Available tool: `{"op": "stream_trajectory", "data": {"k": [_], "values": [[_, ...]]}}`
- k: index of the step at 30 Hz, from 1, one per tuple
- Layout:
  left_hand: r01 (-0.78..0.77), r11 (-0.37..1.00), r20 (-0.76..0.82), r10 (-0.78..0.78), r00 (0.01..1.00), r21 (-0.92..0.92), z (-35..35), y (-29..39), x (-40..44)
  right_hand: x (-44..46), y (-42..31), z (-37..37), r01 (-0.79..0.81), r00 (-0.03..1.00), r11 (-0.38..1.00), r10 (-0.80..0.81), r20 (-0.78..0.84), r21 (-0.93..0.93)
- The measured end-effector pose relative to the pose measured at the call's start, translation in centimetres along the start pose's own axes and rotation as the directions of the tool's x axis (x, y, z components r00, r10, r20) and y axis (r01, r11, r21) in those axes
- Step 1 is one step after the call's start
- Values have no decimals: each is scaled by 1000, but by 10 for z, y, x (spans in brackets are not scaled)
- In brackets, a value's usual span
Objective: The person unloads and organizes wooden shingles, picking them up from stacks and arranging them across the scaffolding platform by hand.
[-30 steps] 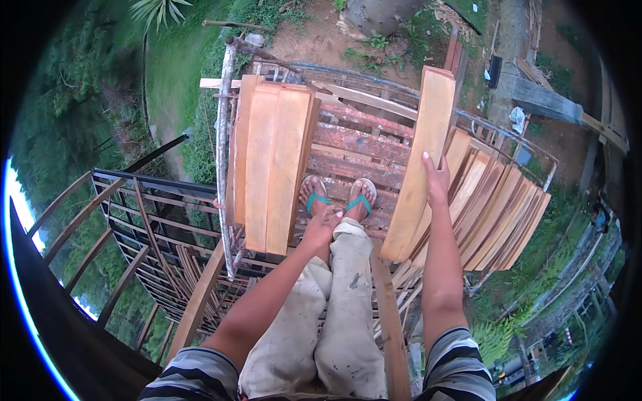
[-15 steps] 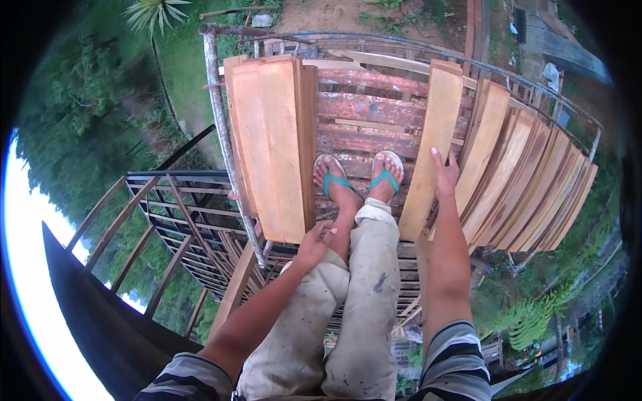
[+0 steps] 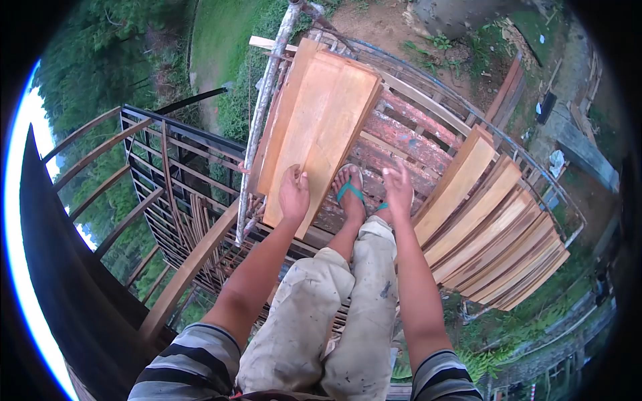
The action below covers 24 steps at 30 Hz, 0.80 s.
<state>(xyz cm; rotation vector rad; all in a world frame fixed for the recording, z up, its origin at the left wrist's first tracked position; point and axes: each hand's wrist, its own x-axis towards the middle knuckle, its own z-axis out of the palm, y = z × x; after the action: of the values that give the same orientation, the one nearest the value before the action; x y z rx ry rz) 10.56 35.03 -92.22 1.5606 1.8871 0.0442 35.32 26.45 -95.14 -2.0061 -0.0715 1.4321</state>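
My left hand point(image 3: 294, 195) is over the near part of a stack of flat wooden boards point(image 3: 328, 100), its fingers slightly curled and nothing visible in them. Whether the fingertips press on the top board I cannot tell. My right hand point(image 3: 399, 190) is in the air above my right foot, between the stack and the boards on the right, fingers apart and holding nothing. Closest to it on that side is a light board point(image 3: 458, 177), first in a row of boards point(image 3: 495, 234) leaning side by side.
I stand in green-strapped sandals point(image 3: 350, 192) on worn reddish slats point(image 3: 408, 127) with gaps between them. A pale metal pole point(image 3: 267, 100) rises left of the stack, and a bluish rail point(image 3: 495, 127) curves around the far side. Ground lies far below; a dark roof frame point(image 3: 180, 174) stands left.
The view has turned, shifting the boards. My right hand has left the light board and come inward; that board now rests against the row. My left hand has moved from beside my knee to the stack.
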Motion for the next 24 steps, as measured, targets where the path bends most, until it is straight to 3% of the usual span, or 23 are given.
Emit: {"op": "stream_trajectory", "data": {"k": [2,5,6,11,14,18,24], "values": [[-36,999,-27,37,999,32,5,8,2,2,5,66,-81,991,980,60,120,179],[-18,994,-68,25,997,109,12,25,-4,12,18,133,16,991,953,-57,124,304],[-16,994,-77,24,997,108,14,24,-5,16,21,139,28,988,963,-67,136,268],[88,996,-102,-85,991,26,11,37,-9,12,17,132,4,984,979,-40,171,204],[75,997,-105,-73,992,21,8,41,-11,20,28,127,-12,978,973,-37,206,231],[103,994,-52,-101,994,30,3,44,-11,16,13,116,-203,944,936,109,313,287],[75,997,-32,-75,997,-3,29,28,-4,29,27,102,-233,901,926,91,424,297]]}}
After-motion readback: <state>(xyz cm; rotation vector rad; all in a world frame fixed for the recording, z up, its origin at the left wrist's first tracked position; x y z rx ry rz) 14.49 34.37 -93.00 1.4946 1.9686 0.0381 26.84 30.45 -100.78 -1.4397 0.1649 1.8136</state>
